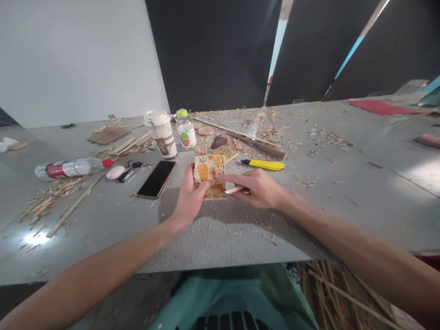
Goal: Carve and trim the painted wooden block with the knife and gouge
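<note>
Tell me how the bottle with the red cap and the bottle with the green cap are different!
The red-capped bottle lies on its side, while the green-capped bottle stands upright. The red-capped bottle looks longer; the green-capped bottle looks shorter. The red-capped bottle has a red part on its label, while the green-capped bottle's label shows green. Both are see-through, capped and on the grey table.

Left hand (191,198) pinches; right hand (260,189) curls, index finger (235,178) extended
</note>
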`<state>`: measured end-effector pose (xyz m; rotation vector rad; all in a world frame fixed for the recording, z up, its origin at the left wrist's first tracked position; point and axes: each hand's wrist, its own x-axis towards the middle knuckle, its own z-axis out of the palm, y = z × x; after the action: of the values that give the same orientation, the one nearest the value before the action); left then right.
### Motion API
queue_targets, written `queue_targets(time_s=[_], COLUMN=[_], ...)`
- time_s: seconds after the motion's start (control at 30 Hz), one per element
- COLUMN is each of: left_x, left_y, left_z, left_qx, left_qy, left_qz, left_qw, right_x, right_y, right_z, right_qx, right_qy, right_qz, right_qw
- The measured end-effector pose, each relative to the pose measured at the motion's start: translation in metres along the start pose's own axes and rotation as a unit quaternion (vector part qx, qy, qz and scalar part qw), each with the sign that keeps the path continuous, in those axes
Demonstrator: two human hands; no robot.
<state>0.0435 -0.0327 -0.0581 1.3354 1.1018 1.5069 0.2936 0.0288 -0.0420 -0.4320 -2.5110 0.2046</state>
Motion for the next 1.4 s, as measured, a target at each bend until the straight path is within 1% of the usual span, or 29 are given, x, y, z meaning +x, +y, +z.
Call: queue_targets(time_s=[0.13, 0.23, 0.3, 0.4, 0.47, 0.53, 0.6, 0.63, 0.77, 0.83, 0.9, 0.93, 1.03, 1.1, 1.17, 1.27, 1.33, 1.4], left_x=[0.000, 0.001, 0.001, -0.003, -0.006, -0.008, -0.009, -0.008, -0.013, -0.025, -0.045, -0.056, -0.085, -0.098, -0.106, -0.113, -0.115, -0.115], left_y=[-0.001, -0.003, -0.002, 0.003, 0.009, 0.017, 0.028, 0.035, 0.062, 0.069, 0.068, 0.064, 0.052, 0.046, 0.043, 0.039, 0.036, 0.032], left_z=[-0.001, -0.003, -0.003, 0.002, 0.007, 0.010, 0.006, 0.001, -0.032, -0.042, -0.041, -0.036, -0.016, -0.006, -0.001, -0.001, -0.003, -0.003], left_qx=[0.004, -0.003, -0.012, -0.030, -0.046, -0.061, -0.072, -0.075, -0.081, -0.075, -0.071, -0.063, -0.049, -0.041, -0.025, -0.014, -0.018, -0.026], left_qy=[0.007, 0.010, 0.016, 0.025, 0.020, 0.004, -0.022, -0.041, -0.104, -0.138, -0.149, -0.127, -0.027, 0.036, 0.075, 0.098, 0.105, 0.110], left_qz=[-0.001, -0.005, -0.007, -0.017, -0.028, -0.041, -0.060, -0.073, -0.105, -0.140, -0.165, -0.170, -0.160, -0.149, -0.149, -0.162, -0.185, -0.202], left_qw=[1.000, 1.000, 1.000, 0.999, 0.998, 0.997, 0.995, 0.994, 0.986, 0.978, 0.972, 0.975, 0.986, 0.987, 0.986, 0.982, 0.977, 0.973], right_x=[-0.001, -0.004, -0.004, 0.000, 0.005, 0.010, 0.015, 0.017, 0.021, 0.023, 0.024, 0.024, 0.024, 0.023, 0.022, 0.020, 0.015, 0.007], right_y=[-0.002, 0.001, 0.001, -0.003, -0.008, -0.014, -0.018, -0.019, -0.016, -0.014, -0.015, -0.017, -0.023, -0.026, -0.030, -0.037, -0.045, -0.056], right_z=[0.002, 0.002, 0.004, 0.012, 0.016, 0.017, 0.011, 0.005, -0.023, -0.032, -0.034, -0.033, -0.027, -0.024, -0.023, -0.025, -0.027, -0.029], right_qx=[0.033, 0.056, 0.071, 0.095, 0.120, 0.158, 0.207, 0.232, 0.304, 0.322, 0.333, 0.334, 0.322, 0.307, 0.273, 0.158, 0.087, 0.049], right_qy=[-0.029, -0.036, -0.021, 0.032, 0.062, 0.067, 0.041, 0.021, -0.063, -0.098, -0.121, -0.126, -0.126, -0.122, -0.106, -0.045, -0.004, 0.016], right_qz=[-0.024, -0.003, 0.036, 0.124, 0.178, 0.206, 0.207, 0.201, 0.162, 0.144, 0.130, 0.125, 0.125, 0.134, 0.151, 0.184, 0.199, 0.202], right_qw=[0.999, 0.998, 0.997, 0.987, 0.975, 0.963, 0.955, 0.951, 0.937, 0.931, 0.926, 0.926, 0.930, 0.935, 0.944, 0.969, 0.976, 0.978])
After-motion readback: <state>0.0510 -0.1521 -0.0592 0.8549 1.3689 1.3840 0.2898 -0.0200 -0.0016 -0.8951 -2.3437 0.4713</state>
